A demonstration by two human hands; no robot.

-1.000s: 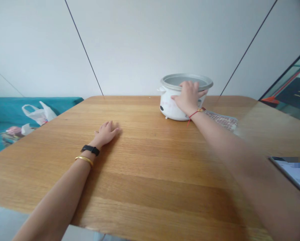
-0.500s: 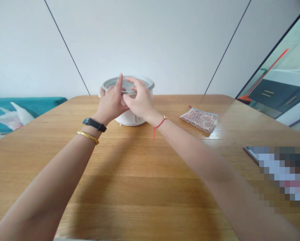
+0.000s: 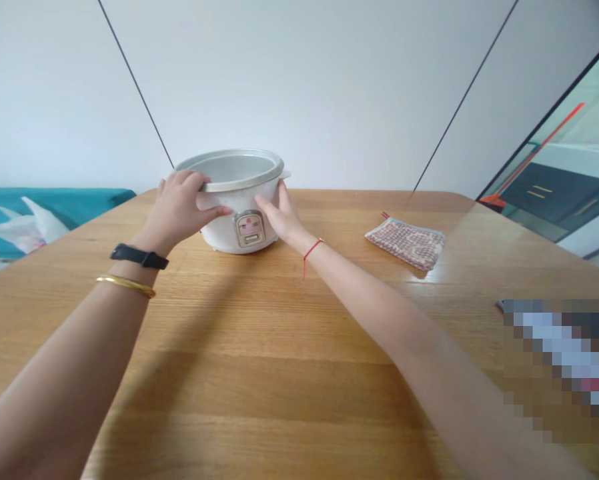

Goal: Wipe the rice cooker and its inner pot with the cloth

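A white rice cooker [image 3: 217, 227] with no lid on stands at the far side of the wooden table, its grey inner pot [image 3: 234, 167] showing inside the rim. On its front, a small control panel [image 3: 250, 230] with a pink face faces me. My left hand [image 3: 177, 207] grips the left front of the rim, fingers over the edge and thumb against the outer wall. My right hand [image 3: 285, 217] clasps the right side, thumb on the front and fingers partly hidden near a side handle [image 3: 286, 174].
A patterned zip pouch [image 3: 407, 243] lies right of the cooker on the table [image 3: 289, 387]. Nearer on the right is a pixelated flat item [image 3: 564, 353]. The wall [image 3: 299, 80] rises behind. A white plastic bag [image 3: 24, 223] rests on a teal seat [image 3: 94, 203] at left.
My hands have moved apart from in front of the cooker to its two sides. The cooker has turned, so its panel shows more fully, and sits further left in view.
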